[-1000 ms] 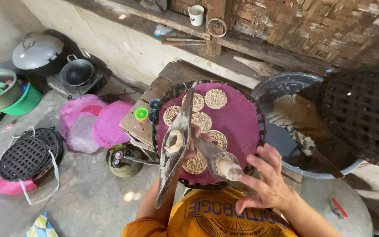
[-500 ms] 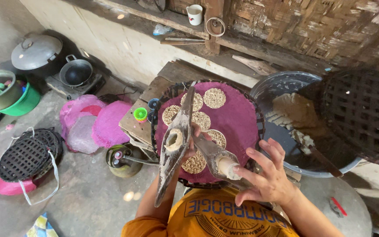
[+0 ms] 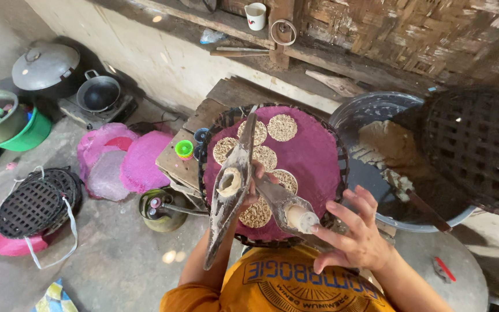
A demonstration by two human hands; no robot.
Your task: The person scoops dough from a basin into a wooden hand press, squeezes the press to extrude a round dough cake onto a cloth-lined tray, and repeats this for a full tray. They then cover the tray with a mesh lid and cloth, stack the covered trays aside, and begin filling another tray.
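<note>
Nearest, the right hand (image 3: 359, 237) spreads its fingers wide beside a wooden press (image 3: 249, 185). The left hand (image 3: 254, 184), mostly hidden, grips the press over a purple mat (image 3: 313, 156) holding round lacy cakes (image 3: 282, 127). Beyond: a wooden surface (image 3: 226, 101), dough basin (image 3: 376, 115), concrete floor, bamboo wall.

Round woven tray (image 3: 319, 156) sits on low wooden table (image 3: 203, 124), centre of view. Flat round lattice cakes (image 3: 282, 127) lie on tray's left half. Hinged two-armed wooden press (image 3: 235, 182) lies across tray's near edge. Large basin of dough (image 3: 376, 150) just right of tray; dark woven basket (image 3: 480, 147) overlaps basin's right side. Small gas stove with pan (image 3: 96, 95) far left, by wall.
</note>
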